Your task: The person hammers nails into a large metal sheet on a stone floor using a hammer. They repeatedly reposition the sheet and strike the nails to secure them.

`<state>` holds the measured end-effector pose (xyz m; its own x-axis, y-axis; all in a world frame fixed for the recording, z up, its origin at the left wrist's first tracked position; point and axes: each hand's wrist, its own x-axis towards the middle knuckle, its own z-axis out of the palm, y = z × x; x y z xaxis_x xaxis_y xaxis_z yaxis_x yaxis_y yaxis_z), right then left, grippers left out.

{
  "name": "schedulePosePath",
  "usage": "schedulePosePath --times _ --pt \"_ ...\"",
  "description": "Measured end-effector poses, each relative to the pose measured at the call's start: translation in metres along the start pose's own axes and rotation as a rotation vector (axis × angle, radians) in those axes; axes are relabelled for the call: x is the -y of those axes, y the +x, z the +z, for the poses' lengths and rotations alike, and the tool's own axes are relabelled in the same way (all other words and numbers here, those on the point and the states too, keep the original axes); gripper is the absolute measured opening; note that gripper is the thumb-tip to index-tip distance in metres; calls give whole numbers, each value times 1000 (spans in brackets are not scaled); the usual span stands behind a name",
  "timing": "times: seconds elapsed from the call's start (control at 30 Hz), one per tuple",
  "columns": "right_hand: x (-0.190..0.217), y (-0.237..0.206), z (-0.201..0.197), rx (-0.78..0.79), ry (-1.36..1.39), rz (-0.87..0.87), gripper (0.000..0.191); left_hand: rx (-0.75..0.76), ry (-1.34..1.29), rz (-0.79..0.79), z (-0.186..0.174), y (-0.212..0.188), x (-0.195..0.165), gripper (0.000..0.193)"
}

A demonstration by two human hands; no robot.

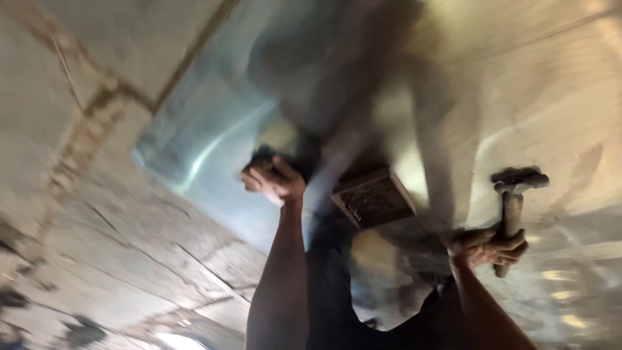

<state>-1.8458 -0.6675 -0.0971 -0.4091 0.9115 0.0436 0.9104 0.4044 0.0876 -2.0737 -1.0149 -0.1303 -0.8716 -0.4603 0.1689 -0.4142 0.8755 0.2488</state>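
Note:
The view points up at a rough concrete ceiling (538, 84). My right hand (487, 247) is shut on the handle of a hammer (513, 194), whose dark head points up near the ceiling. My left hand (275, 178) is raised and closed around a small dark object pressed toward the ceiling; blur hides what that object is. Between the two hands a square recessed box (374, 198) is set into the ceiling. Both forearms reach up from the bottom of the frame.
A pale blue patch (201, 136) covers part of the ceiling left of my left hand. Cracks and a seam (91, 123) run across the concrete at left. A dark smear or shadow (350, 84) spreads above the box.

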Motion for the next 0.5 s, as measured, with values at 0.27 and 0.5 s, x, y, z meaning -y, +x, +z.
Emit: schedulePosePath --times 0.27,0.5 --pt "-36 10 -3 429 144 315 73 284 211 466 -15 11 46 46" --pt "-96 -36 34 40 308 -66 58 845 -417 1240 18 56 50 43"
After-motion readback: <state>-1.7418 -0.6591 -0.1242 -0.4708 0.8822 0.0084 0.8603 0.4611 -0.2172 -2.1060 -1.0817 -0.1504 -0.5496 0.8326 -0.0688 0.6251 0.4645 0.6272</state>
